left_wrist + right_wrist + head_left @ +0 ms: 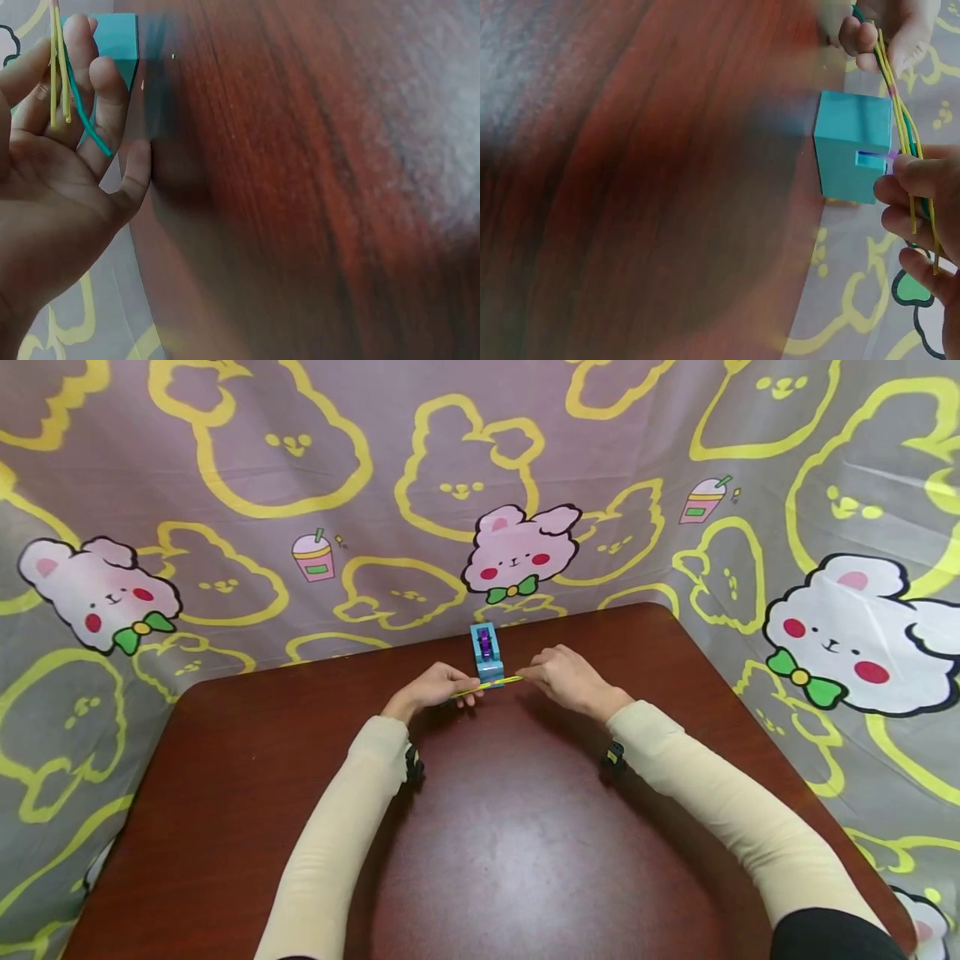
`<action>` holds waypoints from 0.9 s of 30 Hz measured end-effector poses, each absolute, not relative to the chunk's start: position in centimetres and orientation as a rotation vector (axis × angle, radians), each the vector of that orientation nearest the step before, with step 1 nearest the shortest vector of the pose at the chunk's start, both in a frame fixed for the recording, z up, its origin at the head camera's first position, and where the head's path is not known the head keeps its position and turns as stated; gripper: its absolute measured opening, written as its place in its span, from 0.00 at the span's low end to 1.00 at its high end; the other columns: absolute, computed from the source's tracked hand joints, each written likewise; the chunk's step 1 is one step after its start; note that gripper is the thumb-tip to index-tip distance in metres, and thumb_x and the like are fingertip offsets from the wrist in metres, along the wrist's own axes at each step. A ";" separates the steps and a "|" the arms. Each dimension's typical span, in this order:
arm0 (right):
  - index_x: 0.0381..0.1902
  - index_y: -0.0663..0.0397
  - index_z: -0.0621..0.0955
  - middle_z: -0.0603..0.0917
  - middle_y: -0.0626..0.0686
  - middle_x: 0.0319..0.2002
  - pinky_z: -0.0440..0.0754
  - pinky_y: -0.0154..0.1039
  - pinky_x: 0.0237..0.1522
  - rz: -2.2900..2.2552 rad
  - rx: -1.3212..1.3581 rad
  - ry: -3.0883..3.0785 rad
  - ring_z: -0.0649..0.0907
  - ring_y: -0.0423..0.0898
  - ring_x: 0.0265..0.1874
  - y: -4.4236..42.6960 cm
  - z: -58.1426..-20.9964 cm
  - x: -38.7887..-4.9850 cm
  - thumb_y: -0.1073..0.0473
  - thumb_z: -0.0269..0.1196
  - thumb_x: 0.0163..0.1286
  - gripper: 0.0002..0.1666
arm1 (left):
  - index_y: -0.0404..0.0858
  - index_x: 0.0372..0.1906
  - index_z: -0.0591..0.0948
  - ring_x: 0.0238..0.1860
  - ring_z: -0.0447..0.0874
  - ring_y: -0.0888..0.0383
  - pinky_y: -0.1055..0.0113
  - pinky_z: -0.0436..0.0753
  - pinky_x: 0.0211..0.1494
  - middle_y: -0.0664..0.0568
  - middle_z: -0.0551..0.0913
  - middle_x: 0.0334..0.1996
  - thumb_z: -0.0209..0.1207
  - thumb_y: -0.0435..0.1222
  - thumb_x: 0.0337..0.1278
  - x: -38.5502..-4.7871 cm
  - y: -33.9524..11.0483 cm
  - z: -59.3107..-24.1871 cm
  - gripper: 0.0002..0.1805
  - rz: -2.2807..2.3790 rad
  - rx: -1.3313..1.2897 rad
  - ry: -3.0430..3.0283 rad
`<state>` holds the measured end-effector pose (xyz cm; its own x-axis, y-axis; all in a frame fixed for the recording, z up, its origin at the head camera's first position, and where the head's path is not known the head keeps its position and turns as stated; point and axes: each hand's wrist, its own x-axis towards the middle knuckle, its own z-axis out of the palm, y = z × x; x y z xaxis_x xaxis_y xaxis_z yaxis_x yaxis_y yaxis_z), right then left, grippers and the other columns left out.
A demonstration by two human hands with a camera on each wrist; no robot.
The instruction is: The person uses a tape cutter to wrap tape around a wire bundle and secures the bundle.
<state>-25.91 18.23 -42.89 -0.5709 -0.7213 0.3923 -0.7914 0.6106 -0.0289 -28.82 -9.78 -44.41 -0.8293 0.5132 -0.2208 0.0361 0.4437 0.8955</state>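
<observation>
A thin bundle of yellow and green wires (501, 682) stretches between both hands, just in front of a turquoise tape dispenser (851, 116). My left hand (444, 685) pinches one end between thumb and fingers, and loose yellow and green ends hang past its fingers in the left wrist view. At the other end, my right hand (567, 680) pinches the wires (886, 67) with thumb and fingertips. A small pinkish band shows partway along the bundle in the right wrist view. The dispenser holds a purple roll (484, 643). Whether the wires touch the dispenser I cannot tell.
A dark red-brown wooden table (480, 827) lies under the hands. The dispenser stands near its far edge, close to a patterned curtain (375, 452) that rises behind and along the sides. Black straps or devices (613, 757) sit at both wrists.
</observation>
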 end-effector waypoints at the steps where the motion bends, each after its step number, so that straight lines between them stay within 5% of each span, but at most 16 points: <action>1: 0.47 0.52 0.89 0.87 0.50 0.34 0.78 0.47 0.40 0.292 1.217 -2.505 0.83 0.50 0.36 18.2 -43.0 -25.9 0.68 0.65 0.68 0.13 | 0.28 0.43 0.88 0.29 0.82 0.57 0.64 0.82 0.39 0.47 0.88 0.28 0.59 0.39 0.73 -28.8 -9.8 -44.3 0.16 1.368 0.469 2.235; 9: 0.46 0.61 0.88 0.89 0.54 0.41 0.81 0.48 0.48 0.737 1.133 -2.805 0.85 0.49 0.42 17.7 -42.3 -26.0 0.67 0.67 0.68 0.10 | 0.28 0.40 0.89 0.28 0.81 0.56 0.63 0.80 0.37 0.50 0.86 0.23 0.63 0.35 0.68 -28.6 -9.7 -44.4 0.12 1.376 0.483 2.353; 15: 0.43 0.67 0.85 0.86 0.55 0.32 0.80 0.46 0.39 1.087 1.030 -3.102 0.81 0.49 0.32 16.3 -40.6 -26.7 0.64 0.59 0.75 0.11 | 0.27 0.38 0.89 0.27 0.78 0.55 0.66 0.73 0.30 0.46 0.86 0.23 0.65 0.32 0.65 -27.9 -9.5 -44.2 0.09 1.426 0.503 2.470; 19: 0.45 0.71 0.83 0.84 0.59 0.31 0.82 0.53 0.43 1.232 0.948 -3.296 0.82 0.52 0.31 15.3 -39.8 -27.6 0.63 0.52 0.80 0.16 | 0.28 0.38 0.89 0.31 0.82 0.50 0.69 0.69 0.28 0.40 0.88 0.29 0.67 0.32 0.63 -27.2 -9.4 -43.9 0.09 1.423 0.544 2.586; 27: 0.46 0.69 0.83 0.84 0.59 0.38 0.78 0.49 0.50 1.144 1.097 -3.382 0.81 0.54 0.40 14.8 -40.3 -29.9 0.66 0.50 0.78 0.15 | 0.45 0.39 0.92 0.31 0.82 0.60 0.65 0.77 0.40 0.59 0.88 0.31 0.69 0.41 0.60 -26.1 -8.8 -44.1 0.07 1.155 0.664 2.969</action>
